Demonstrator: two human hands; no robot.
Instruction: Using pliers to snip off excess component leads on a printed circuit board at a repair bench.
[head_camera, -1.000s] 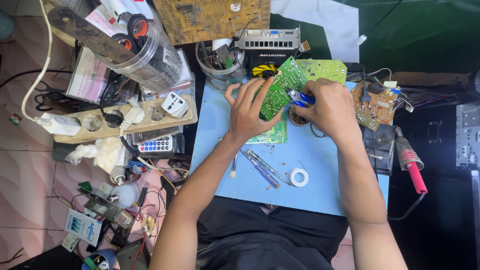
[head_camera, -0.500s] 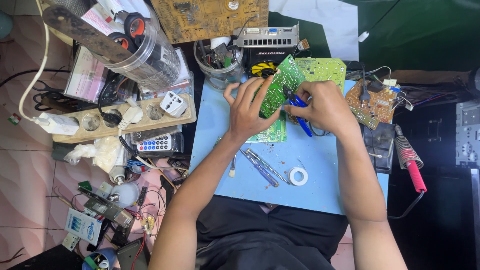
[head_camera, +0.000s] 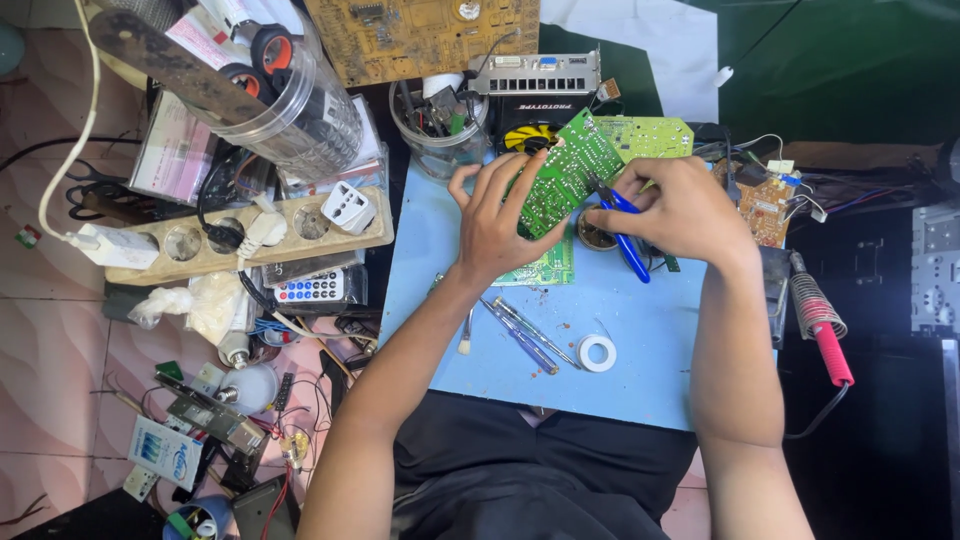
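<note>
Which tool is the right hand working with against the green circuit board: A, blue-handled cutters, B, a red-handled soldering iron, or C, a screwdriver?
A: the right hand grips blue-handled cutters, tips at the green circuit board that the left hand holds.

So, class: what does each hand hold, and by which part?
The left hand grips the green circuit board by its lower edge. The right hand holds blue-handled cutters by the handles.
</note>
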